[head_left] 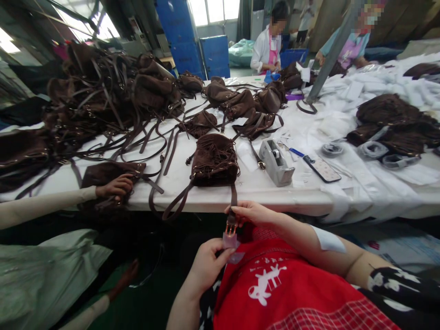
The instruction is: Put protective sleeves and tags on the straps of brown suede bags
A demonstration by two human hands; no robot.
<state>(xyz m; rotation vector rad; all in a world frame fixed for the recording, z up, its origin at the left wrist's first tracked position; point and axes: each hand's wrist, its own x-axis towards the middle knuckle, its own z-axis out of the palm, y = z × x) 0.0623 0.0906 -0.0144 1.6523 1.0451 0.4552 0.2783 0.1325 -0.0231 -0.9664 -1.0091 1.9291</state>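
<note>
A dark brown fringed bag [216, 160] sits at the table's front edge, its strap [234, 196] hanging down toward me. Below the edge, my right hand [252, 213] pinches this strap just above a gold buckle [231, 228]. My left hand [212, 261] is closed on a clear plastic film [229, 240] that lies at the lower end of the buckle. A loose flap of the same film sticks out beside my left thumb. Part of each hand's fingers is hidden behind the strap and film.
A grey tape dispenser [276, 164], a phone [323, 168] and a blue-handled cutter [297, 152] lie right of the bag. Brown bags [103, 91] are heaped at left. A co-worker's hand [118, 187] rests on another bag. A metal pole [330, 59] rises behind. Two people stand across the table.
</note>
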